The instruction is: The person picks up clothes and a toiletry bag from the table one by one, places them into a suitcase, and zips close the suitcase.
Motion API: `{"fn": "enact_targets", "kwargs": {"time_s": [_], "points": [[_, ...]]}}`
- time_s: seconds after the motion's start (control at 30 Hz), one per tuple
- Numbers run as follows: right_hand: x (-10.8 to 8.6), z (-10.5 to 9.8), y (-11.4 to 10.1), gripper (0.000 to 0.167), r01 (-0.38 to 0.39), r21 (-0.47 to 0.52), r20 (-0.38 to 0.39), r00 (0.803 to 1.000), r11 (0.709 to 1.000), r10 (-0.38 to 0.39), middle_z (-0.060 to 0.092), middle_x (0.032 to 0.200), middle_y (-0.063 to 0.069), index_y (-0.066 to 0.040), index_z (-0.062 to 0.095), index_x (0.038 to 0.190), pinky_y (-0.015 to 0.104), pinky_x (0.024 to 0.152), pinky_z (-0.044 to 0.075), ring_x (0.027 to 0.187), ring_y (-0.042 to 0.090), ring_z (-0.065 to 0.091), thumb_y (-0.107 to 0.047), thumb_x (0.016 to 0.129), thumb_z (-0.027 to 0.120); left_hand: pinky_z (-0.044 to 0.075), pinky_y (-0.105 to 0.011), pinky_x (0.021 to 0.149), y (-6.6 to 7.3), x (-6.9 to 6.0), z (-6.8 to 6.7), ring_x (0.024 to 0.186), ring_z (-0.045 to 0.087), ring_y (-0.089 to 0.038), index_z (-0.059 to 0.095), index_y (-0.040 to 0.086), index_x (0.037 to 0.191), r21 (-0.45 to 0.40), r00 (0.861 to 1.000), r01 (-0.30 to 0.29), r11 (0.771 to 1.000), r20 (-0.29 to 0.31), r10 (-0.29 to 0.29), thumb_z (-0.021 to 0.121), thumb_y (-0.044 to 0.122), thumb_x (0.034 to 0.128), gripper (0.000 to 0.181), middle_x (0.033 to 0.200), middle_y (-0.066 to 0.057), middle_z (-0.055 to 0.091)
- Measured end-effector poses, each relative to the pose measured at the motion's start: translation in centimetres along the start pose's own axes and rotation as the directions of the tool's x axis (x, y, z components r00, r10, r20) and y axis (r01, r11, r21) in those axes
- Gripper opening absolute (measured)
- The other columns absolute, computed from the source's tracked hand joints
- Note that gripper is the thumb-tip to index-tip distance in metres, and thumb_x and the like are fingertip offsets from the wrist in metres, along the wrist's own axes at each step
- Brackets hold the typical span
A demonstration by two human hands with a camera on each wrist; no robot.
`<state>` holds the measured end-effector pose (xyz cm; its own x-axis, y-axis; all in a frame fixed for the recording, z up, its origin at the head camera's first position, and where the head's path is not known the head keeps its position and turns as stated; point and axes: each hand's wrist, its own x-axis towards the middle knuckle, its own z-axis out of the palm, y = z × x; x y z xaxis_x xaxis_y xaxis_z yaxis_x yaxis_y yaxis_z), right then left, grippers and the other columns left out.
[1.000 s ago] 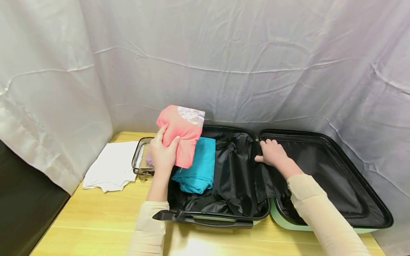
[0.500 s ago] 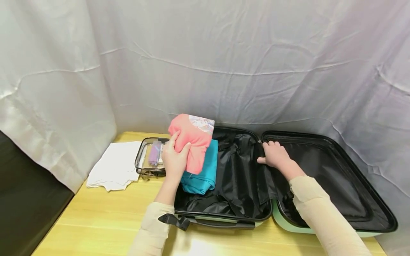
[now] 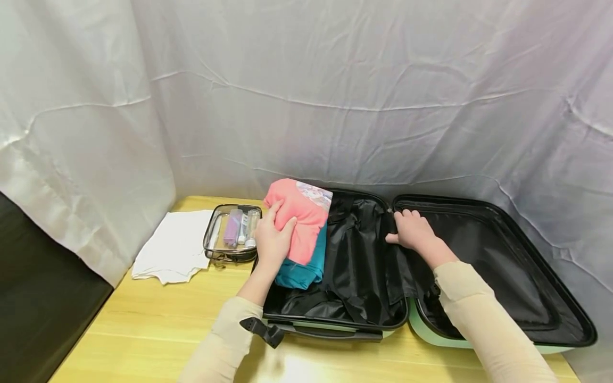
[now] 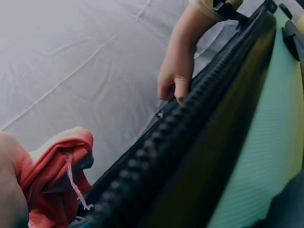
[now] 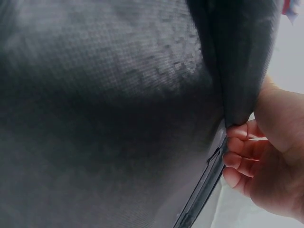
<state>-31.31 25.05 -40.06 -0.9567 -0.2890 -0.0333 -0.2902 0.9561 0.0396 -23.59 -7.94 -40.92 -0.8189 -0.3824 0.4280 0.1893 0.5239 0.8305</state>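
Observation:
My left hand [image 3: 274, 239] grips a folded pink garment [image 3: 304, 221] with a printed patch at one corner, fingers on top. The left wrist view shows a thin cord dangling from the pink garment [image 4: 52, 166]. It is over a folded teal garment [image 3: 299, 274] in the left half of the suitcase [image 3: 351, 260], covering much of it; whether they touch I cannot tell. At the hinge side between the halves is my right hand [image 3: 413, 229]. In the right wrist view, the right hand's fingers [image 5: 240, 159] curl over the dark edge beside a zipper.
A clear pouch [image 3: 208, 234] with a purple item and small bottles stands left of the suitcase. Further left lies a white garment [image 3: 174, 244] on the wooden table [image 3: 124, 324]. The suitcase's right half [image 3: 483, 266] lies open. A pale curtain [image 3: 335, 96] hangs behind.
My left hand has carried the pink garment right and down over the teal one, uncovering more of the clear pouch. The right hand stays at the hinge side.

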Motion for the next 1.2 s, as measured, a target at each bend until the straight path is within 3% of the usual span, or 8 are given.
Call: {"fn": "enact_targets", "kwargs": {"time_s": [0.17,0.47,0.6,0.87,1.2], "points": [[-0.04,-0.03,-0.03,0.07,-0.003,0.007,-0.002,1.0,1.0,0.003,0.051,0.126,0.035,0.011,0.048,0.131,0.062,0.092,0.044,0.113,0.052,0.048,-0.04,0.088,0.068,0.043,-0.055,0.101,-0.02,-0.14,0.31,0.12,0.059,-0.035,0.061,0.019,0.133,0.025,0.998,-0.024,0.999,0.055,0.023,0.073,0.026,0.0848,0.05,0.129,-0.01,0.065],[0.06,0.11,0.1,0.07,-0.008,0.014,-0.004,1.0,1.0,0.008,0.05,0.125,0.035,0.011,0.048,0.13,0.062,0.093,0.043,0.114,0.053,0.048,-0.041,0.088,0.068,0.048,-0.055,0.094,0.09,-0.64,0.73,0.107,0.064,-0.038,0.064,0.018,0.129,0.059,0.987,-0.119,0.991,0.118,0.111,0.075,0.028,0.0826,0.049,0.12,-0.015,0.07],[-0.1,-0.05,-0.11,0.07,-0.008,0.013,-0.002,1.0,1.0,0.008,0.05,0.124,0.035,0.012,0.048,0.13,0.062,0.093,0.043,0.114,0.053,0.048,-0.04,0.088,0.068,0.045,-0.058,0.095,0.17,-0.67,0.66,0.11,0.063,-0.038,0.063,0.018,0.13,0.086,0.991,-0.091,0.992,0.104,0.082,0.074,0.027,0.0835,0.048,0.122,-0.014,0.069],[-0.36,-0.43,-0.32,0.069,-0.005,0.013,0.005,1.0,1.0,0.005,0.05,0.124,0.036,0.012,0.048,0.13,0.062,0.093,0.043,0.114,0.053,0.047,-0.04,0.089,0.068,0.041,-0.061,0.095,0.15,-0.51,0.46,0.12,0.058,-0.035,0.06,0.02,0.133,0.105,0.994,0.033,0.994,0.104,-0.044,0.071,0.026,0.0871,0.048,0.13,-0.012,0.065],[-0.23,-0.43,-0.18,0.07,-0.005,0.028,0.018,1.0,1.0,0.004,0.049,0.127,0.037,0.012,0.046,0.132,0.062,0.094,0.042,0.116,0.054,0.046,-0.04,0.089,0.067,0.045,-0.056,0.085,-0.07,-0.55,0.96,0.109,0.061,-0.038,0.061,0.029,0.128,0.221,0.987,0.023,0.975,0.153,-0.057,0.067,0.025,0.0906,0.039,0.118,-0.013,0.069]]}}
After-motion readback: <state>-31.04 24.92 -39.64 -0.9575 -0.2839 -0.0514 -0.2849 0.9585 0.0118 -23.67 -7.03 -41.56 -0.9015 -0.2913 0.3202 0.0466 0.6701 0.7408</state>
